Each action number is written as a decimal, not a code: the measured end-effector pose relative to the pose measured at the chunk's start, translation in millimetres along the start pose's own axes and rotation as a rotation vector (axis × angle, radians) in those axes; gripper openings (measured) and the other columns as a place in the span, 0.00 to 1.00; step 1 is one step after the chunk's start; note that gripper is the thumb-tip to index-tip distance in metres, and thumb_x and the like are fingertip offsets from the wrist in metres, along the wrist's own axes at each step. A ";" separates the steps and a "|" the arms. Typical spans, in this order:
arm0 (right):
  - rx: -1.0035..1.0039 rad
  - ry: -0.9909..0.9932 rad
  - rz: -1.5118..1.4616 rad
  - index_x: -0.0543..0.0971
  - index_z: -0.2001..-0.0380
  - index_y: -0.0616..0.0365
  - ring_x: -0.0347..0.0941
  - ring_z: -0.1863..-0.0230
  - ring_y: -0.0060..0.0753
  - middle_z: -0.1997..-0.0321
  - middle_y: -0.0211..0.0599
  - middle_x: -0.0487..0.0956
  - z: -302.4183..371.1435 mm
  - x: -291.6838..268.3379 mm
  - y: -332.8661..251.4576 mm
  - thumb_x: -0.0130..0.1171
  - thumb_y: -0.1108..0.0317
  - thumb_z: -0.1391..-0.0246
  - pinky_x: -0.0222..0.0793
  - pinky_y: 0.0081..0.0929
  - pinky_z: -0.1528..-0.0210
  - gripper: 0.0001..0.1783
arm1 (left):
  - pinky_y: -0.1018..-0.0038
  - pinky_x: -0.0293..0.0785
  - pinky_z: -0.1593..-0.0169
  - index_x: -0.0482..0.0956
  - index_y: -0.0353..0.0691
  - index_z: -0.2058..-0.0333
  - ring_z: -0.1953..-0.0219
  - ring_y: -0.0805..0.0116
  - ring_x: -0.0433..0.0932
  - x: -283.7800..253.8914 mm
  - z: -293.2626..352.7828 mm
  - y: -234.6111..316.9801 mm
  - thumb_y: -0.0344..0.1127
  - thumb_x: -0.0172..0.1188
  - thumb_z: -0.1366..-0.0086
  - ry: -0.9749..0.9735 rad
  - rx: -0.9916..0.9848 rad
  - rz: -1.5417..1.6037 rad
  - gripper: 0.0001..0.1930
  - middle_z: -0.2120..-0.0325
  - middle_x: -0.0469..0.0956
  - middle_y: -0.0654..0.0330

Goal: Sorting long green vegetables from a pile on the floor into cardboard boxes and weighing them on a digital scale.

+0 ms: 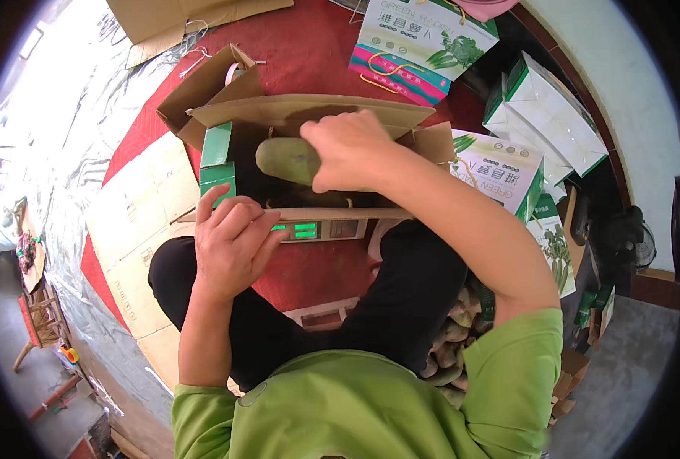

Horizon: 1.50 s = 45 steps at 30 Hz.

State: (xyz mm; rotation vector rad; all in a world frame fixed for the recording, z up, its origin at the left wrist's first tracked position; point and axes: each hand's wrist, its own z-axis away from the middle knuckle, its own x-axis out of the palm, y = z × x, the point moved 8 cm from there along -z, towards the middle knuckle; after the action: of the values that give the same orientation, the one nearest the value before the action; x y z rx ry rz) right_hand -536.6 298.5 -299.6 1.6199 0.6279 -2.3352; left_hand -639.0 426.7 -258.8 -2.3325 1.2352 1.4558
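A thick green radish (285, 160) lies sideways over the mouth of an open cardboard box (309, 105). My right hand (347, 149) is closed round the right end of this radish. At the box's near left corner my left hand (233, 241) is curled, its fingers on the edge by a green end flap (217, 145). The box's dark interior is mostly hidden by the radish and my right hand. Under the box sits a scale (340, 229) with lit green digits, partly covered by the near flap.
Printed white and green cartons (500, 168) stand to the right, with more at the far side. A loose radish pile (451, 336) lies beside my right leg. Flattened cardboard (133, 252) covers the floor on the left. A small fan (638, 237) stands near the right wall.
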 end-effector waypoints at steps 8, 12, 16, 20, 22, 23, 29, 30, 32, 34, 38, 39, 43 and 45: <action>-0.027 -0.146 -0.015 0.77 0.58 0.54 0.75 0.52 0.48 0.56 0.44 0.79 -51.1 42.7 -25.5 0.70 0.51 0.67 0.71 0.44 0.53 0.31 | 0.61 0.67 0.50 0.80 0.42 0.72 0.69 0.65 0.74 -0.1 -4.7 -5.5 0.35 0.68 0.53 0.009 -0.006 -0.007 0.09 0.74 0.72 0.64; -0.035 0.082 -0.068 0.74 0.51 0.53 0.74 0.51 0.45 0.54 0.43 0.79 -22.3 3.7 -15.9 0.63 0.50 0.55 0.70 0.40 0.52 0.30 | 0.62 0.67 0.50 0.80 0.42 0.72 0.68 0.64 0.74 3.1 -4.3 -8.0 0.35 0.68 0.53 0.004 -0.026 0.008 0.09 0.74 0.73 0.64; 0.002 0.290 -0.470 0.79 0.61 0.58 0.78 0.67 0.30 0.68 0.38 0.81 77.2 -65.4 6.0 0.60 0.58 0.52 0.70 0.29 0.65 0.18 | 0.62 0.67 0.50 0.81 0.42 0.71 0.67 0.62 0.74 2.8 -3.6 -9.4 0.34 0.67 0.52 0.016 -0.033 0.000 0.09 0.74 0.74 0.63; 0.210 0.545 -0.772 0.74 0.48 0.60 0.73 0.55 0.23 0.56 0.33 0.78 186.6 -64.8 60.1 0.56 0.73 0.46 0.66 0.20 0.51 0.20 | 0.63 0.67 0.50 0.82 0.40 0.70 0.66 0.62 0.75 -1.1 2.1 -7.8 0.34 0.67 0.52 0.045 -0.043 -0.026 0.09 0.74 0.75 0.62; 0.342 0.599 -0.765 0.73 0.47 0.59 0.72 0.54 0.23 0.55 0.34 0.77 244.7 -33.2 94.1 0.57 0.73 0.45 0.66 0.21 0.50 0.20 | 0.64 0.66 0.49 0.82 0.39 0.70 0.65 0.62 0.75 -1.8 3.5 -6.0 0.33 0.67 0.51 0.058 -0.049 -0.053 0.09 0.73 0.76 0.62; 0.467 0.556 -0.740 0.73 0.47 0.59 0.71 0.54 0.22 0.55 0.33 0.77 273.1 -8.8 107.5 0.57 0.72 0.45 0.66 0.21 0.50 0.21 | 0.64 0.66 0.49 0.82 0.39 0.70 0.65 0.62 0.75 -0.5 4.0 -3.8 0.33 0.67 0.51 0.052 -0.040 -0.046 0.09 0.73 0.76 0.62; 0.984 0.452 -0.845 0.74 0.50 0.61 0.73 0.63 0.22 0.64 0.33 0.80 428.1 172.9 155.9 0.61 0.69 0.48 0.68 0.22 0.59 0.21 | 0.68 0.66 0.54 0.82 0.39 0.69 0.66 0.62 0.74 4.1 -2.1 2.3 0.30 0.67 0.51 0.090 -0.027 -0.070 0.08 0.73 0.76 0.61; 1.078 0.412 -0.747 0.75 0.51 0.63 0.75 0.63 0.27 0.64 0.39 0.81 461.8 209.9 167.4 0.60 0.66 0.48 0.70 0.26 0.59 0.21 | 0.69 0.66 0.56 0.83 0.40 0.68 0.66 0.61 0.74 7.7 -4.7 2.0 0.29 0.67 0.51 0.089 -0.008 -0.028 0.09 0.72 0.76 0.60; 1.149 0.349 -0.596 0.76 0.55 0.66 0.75 0.70 0.23 0.68 0.38 0.80 515.1 278.6 183.4 0.61 0.66 0.48 0.70 0.24 0.68 0.19 | 0.68 0.68 0.56 0.83 0.38 0.68 0.64 0.61 0.75 14.2 -2.6 -2.4 0.25 0.65 0.49 0.068 -0.039 0.014 0.08 0.72 0.77 0.58; 1.273 0.356 -0.520 0.78 0.60 0.66 0.76 0.76 0.29 0.70 0.42 0.81 569.7 347.8 196.3 0.61 0.67 0.51 0.71 0.27 0.72 0.16 | 0.69 0.70 0.56 0.83 0.35 0.66 0.65 0.62 0.76 16.1 0.4 -7.5 0.22 0.62 0.46 0.034 -0.011 0.029 0.07 0.71 0.79 0.57; 1.548 0.335 -0.808 0.77 0.57 0.66 0.78 0.75 0.33 0.67 0.45 0.81 613.3 396.2 168.4 0.62 0.63 0.50 0.71 0.29 0.72 0.20 | 0.71 0.71 0.56 0.83 0.36 0.64 0.63 0.65 0.77 10.0 9.7 -15.7 0.24 0.60 0.41 0.021 0.031 -0.080 0.07 0.68 0.81 0.59; 1.665 0.361 -0.930 0.78 0.56 0.65 0.79 0.73 0.37 0.67 0.47 0.81 624.9 408.1 155.9 0.64 0.60 0.51 0.72 0.29 0.70 0.22 | 0.72 0.71 0.56 0.83 0.36 0.63 0.62 0.66 0.77 12.9 9.5 -17.3 0.24 0.60 0.40 0.025 0.060 -0.121 0.07 0.67 0.81 0.59; 1.861 0.241 -1.100 0.77 0.57 0.65 0.78 0.74 0.30 0.70 0.42 0.81 645.4 441.0 117.8 0.63 0.63 0.49 0.69 0.27 0.77 0.19 | 0.72 0.72 0.56 0.83 0.37 0.62 0.61 0.66 0.77 19.5 9.1 -21.2 0.25 0.58 0.39 0.032 0.052 -0.106 0.07 0.66 0.81 0.60; 1.909 0.242 -1.154 0.78 0.60 0.64 0.77 0.76 0.29 0.70 0.41 0.81 643.4 453.7 101.7 0.63 0.65 0.50 0.67 0.27 0.78 0.16 | 0.72 0.72 0.56 0.83 0.37 0.61 0.61 0.67 0.77 19.5 6.9 -18.5 0.26 0.57 0.37 0.044 0.071 -0.093 0.08 0.66 0.81 0.60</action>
State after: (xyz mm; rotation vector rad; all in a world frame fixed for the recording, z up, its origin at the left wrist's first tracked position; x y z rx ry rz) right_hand -1193.3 -68.8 -552.6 2.3181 -1.8933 -3.8548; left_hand -627.0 431.1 -283.5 -2.3531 1.1526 1.3172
